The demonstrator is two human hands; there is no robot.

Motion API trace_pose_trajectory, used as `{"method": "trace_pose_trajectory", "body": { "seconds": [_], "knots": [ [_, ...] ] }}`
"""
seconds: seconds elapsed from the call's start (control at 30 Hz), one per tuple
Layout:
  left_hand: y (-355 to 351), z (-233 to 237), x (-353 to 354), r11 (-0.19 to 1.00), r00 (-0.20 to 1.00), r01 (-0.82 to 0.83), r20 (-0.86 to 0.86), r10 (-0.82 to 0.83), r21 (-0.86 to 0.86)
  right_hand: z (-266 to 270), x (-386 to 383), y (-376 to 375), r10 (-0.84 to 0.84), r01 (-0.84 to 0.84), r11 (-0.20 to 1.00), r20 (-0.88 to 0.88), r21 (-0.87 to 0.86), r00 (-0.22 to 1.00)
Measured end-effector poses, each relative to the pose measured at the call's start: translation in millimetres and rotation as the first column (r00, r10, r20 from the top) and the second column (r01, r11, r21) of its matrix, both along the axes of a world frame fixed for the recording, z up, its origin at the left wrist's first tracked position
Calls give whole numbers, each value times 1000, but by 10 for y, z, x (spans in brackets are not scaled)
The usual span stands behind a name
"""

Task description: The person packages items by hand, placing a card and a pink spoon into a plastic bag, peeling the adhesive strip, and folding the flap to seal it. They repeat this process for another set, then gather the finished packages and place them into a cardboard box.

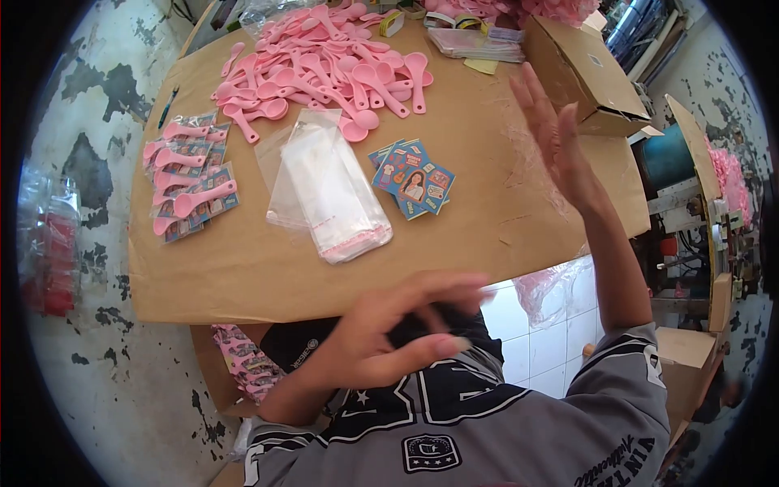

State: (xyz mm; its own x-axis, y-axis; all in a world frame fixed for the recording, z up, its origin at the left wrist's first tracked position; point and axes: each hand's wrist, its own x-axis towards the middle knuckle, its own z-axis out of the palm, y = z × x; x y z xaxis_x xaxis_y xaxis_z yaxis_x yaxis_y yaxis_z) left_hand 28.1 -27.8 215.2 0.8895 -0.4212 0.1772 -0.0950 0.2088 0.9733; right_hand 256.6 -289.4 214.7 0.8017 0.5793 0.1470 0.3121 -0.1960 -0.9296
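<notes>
While the cards (pixel 415 183) are lying beyond my left hand (pixel 381 329), leftward of my right hand (pixel 560 150), I'm holding both spread, empty.

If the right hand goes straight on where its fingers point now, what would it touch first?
The right hand would probably meet the plastic packets first, at their end near the cardboard box. Its height is unclear, so it might pass above them.
</notes>
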Motion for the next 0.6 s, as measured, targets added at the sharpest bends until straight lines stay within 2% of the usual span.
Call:
{"method": "trace_pose_trajectory", "body": {
  "seconds": [0.07, 0.1, 0.17, 0.27, 0.37, 0.47, 0.6],
  "knots": [
    [-314, -84, 181, 992, 964, -70, 264, 40, 106, 34, -136, 37, 30, 11, 973, -173, 232, 984],
    [-443, -99, 267, 983, 940, -111, 338, 56, 147, 56, -214, 65, 65, 27, 939, -255, 343, 965],
    [-707, -118, 423, 954, 874, -205, 479, 77, 221, 130, -441, 134, 12, 111, 908, -289, 403, 957],
    [-1154, -226, 573, 958, 858, -218, 504, 98, 184, 128, -721, 169, -73, 220, 846, -302, 486, 950],
    [-1589, -421, 584, 983, 879, -182, 443, 179, -35, 43, -793, 93, -247, 329, 797, -223, 506, 943],
    [-1598, -495, 617, 993, 946, 22, 323, 17, -117, 14, -892, 60, -412, 399, 786, -81, 472, 908],
    [-1686, -400, 571, 968, 972, -11, 226, 69, -250, -98, -1092, 158, -518, 457, 777, 27, 433, 855]
  ]
}}
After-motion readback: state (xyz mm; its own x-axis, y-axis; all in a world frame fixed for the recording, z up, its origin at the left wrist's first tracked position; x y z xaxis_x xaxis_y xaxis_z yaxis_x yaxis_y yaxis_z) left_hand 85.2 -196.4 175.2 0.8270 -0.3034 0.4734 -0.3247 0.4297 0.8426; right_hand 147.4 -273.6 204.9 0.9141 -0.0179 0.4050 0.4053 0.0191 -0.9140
